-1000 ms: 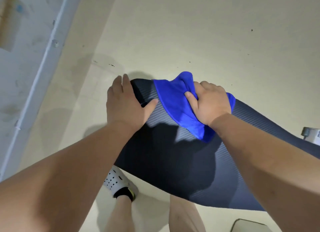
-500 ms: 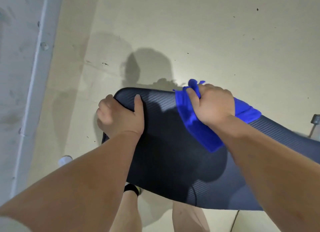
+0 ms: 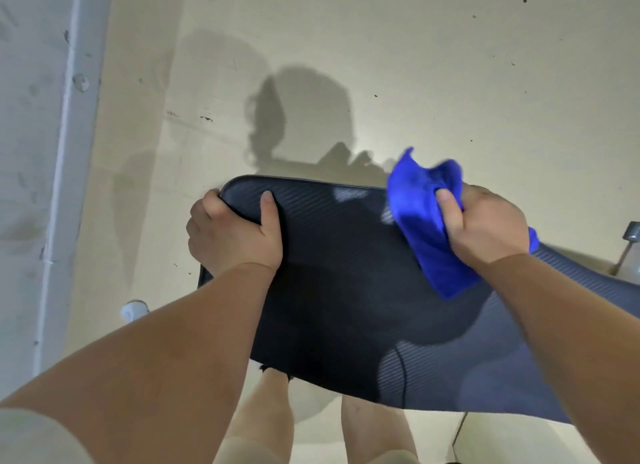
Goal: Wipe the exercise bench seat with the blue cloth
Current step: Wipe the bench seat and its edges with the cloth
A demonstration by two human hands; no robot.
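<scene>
The dark ribbed bench seat point(image 3: 339, 273) fills the middle of the head view, its rounded end pointing away from me. My left hand point(image 3: 232, 231) grips the seat's far left corner, thumb on top and fingers wrapped over the edge. My right hand point(image 3: 485, 224) clutches the bunched blue cloth point(image 3: 426, 221) against the seat's far right edge; part of the cloth sticks up above the edge and a flap hangs toward me on the pad.
Pale concrete floor point(image 3: 415, 65) lies all around the bench. A grey wall base with a pipe point(image 3: 65, 152) runs down the left. A metal leg point(image 3: 628, 245) stands at the right edge. My bare legs point(image 3: 263, 415) and a shoe tip point(image 3: 133, 309) are below the seat.
My right hand has dragged the cloth rightward along the far edge of the seat. My left hand has shifted from lying flat on the pad to gripping its left corner.
</scene>
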